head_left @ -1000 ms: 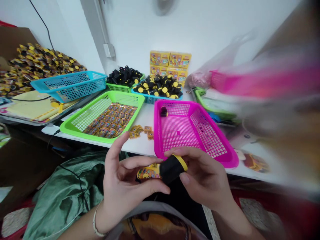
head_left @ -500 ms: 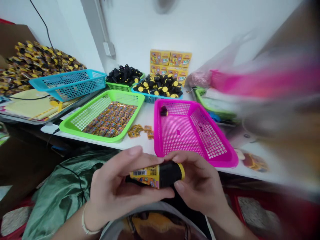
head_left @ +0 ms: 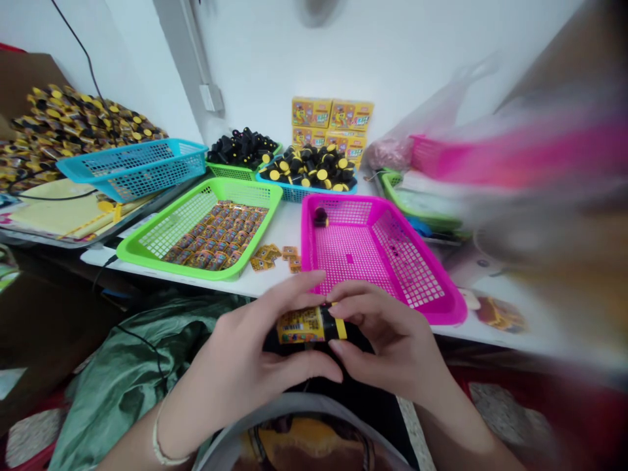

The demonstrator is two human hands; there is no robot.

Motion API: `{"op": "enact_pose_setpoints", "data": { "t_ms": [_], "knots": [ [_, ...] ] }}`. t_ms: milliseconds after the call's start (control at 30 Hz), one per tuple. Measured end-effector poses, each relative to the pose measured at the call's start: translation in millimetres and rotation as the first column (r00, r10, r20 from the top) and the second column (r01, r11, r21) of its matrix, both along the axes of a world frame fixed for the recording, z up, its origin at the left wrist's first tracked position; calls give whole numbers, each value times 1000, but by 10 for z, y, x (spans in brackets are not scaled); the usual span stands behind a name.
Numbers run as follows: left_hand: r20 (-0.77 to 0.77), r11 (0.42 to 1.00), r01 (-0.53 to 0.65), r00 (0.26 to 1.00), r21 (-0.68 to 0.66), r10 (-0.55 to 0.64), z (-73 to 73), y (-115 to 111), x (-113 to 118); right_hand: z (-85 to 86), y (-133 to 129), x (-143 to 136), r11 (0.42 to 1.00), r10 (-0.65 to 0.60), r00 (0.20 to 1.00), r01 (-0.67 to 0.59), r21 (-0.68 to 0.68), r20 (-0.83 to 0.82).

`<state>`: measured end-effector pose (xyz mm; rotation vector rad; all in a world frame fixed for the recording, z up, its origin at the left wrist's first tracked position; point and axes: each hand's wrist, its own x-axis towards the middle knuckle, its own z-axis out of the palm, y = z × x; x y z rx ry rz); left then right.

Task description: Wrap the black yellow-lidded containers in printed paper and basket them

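Above my lap, my right hand point(head_left: 380, 340) pinches the yellow end of a small black canister point(head_left: 328, 325) between thumb and fingertips. A yellow printed sleeve point(head_left: 299, 327) with a barcode wraps most of the canister, which lies sideways. My left hand point(head_left: 265, 347) is cupped loosely round the sleeved end. Its thumb stands apart below, while its fingers reach over the top edge; whether they touch the sleeve I cannot tell. Just beyond my hands, the pink basket point(head_left: 409, 261) holds one black canister point(head_left: 320, 217) in its far left corner.
A green basket point(head_left: 147, 256) with rows of printed pieces stands left. Small printed cards point(head_left: 265, 257) lie between the baskets. Behind are a blue basket point(head_left: 294, 193) of black-and-yellow canisters, stacked yellow boxes point(head_left: 331, 121) and another blue basket point(head_left: 132, 167). The right side is blurred.
The sleeve now covers more of the canister, with less black showing beside the yellow end. The canister has shifted left. My left thumb has come away from it, and my right fingers grip its yellow end.
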<state>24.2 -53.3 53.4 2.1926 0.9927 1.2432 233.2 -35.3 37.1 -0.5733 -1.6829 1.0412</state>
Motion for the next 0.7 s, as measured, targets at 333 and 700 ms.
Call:
{"op": "enact_pose_setpoints", "data": {
  "t_ms": [333,700],
  "knots": [
    [77,970,-76,995,232,60,-251,-18,24,-18,78,20,896,12,986,-84,-435,-165],
    [218,987,-40,976,154,5,-270,-5,79,-68,62,40,830,42,964,-179,-528,-261]
  ]
}}
